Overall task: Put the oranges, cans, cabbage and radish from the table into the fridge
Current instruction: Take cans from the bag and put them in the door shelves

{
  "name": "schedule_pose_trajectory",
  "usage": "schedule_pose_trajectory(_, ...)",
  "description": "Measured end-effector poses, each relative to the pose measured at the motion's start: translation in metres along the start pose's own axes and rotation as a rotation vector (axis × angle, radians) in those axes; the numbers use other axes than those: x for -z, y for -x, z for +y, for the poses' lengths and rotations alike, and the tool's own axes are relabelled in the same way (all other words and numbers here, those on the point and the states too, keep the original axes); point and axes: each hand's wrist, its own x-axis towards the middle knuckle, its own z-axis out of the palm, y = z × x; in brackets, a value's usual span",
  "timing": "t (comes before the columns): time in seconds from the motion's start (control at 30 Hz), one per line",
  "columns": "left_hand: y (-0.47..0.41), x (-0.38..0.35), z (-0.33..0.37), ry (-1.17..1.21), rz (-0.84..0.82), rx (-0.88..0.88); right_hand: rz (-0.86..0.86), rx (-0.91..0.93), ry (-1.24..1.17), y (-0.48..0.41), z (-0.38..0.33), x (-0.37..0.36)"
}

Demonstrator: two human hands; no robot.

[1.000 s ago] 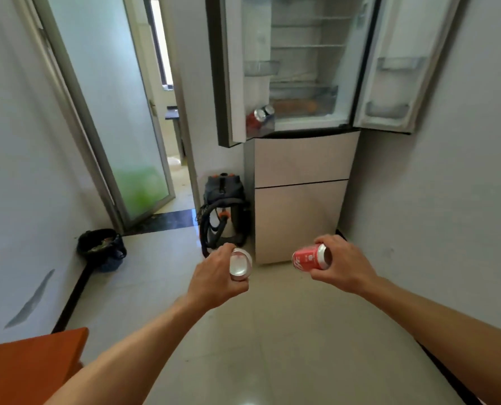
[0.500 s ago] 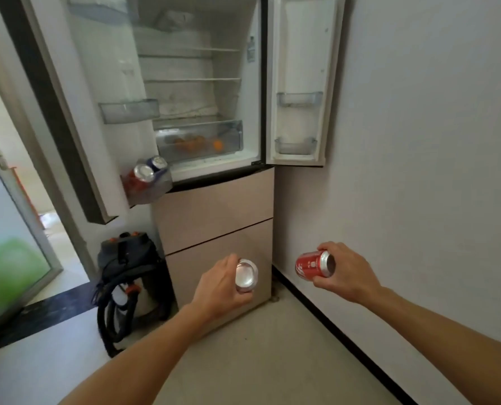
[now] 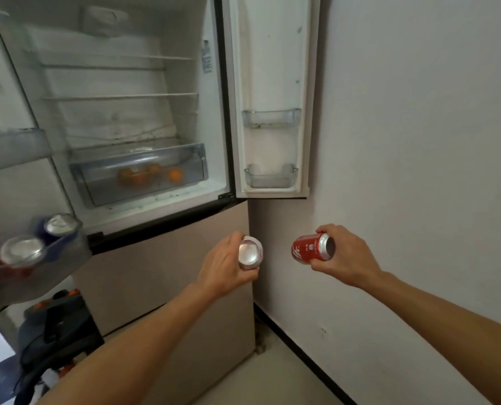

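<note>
Fridge (image 3: 161, 258) fills the view now, far closer than a second ago; left hand (image 3: 223, 267) grips a silver-ended can (image 3: 250, 252), right hand (image 3: 345, 255) grips a red can (image 3: 310, 248), likely bound for the door bin (image 3: 53, 267).

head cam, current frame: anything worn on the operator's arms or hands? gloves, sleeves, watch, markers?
Nothing worn that shows. The left hand and right hand are bare: no gloves, rings or tape. The left forearm and right forearm are bare to the frame edge, with no sleeve, watch, band, cable or marker in view.
</note>
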Motion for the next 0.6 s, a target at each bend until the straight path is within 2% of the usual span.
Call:
schedule_pose_trajectory(0.33, -0.203, 0.001, -0.02, 0.117, 0.254, 0.006, 0.22, 0.063, -0.153, -0.214, 0.021, 0.01)
schedule_pose_trajectory(0.6, -0.293, -0.031, -0.063, 0.133, 0.159, -0.007, 0.232, 0.054, -0.13, -0.304, 0.027, -0.022)
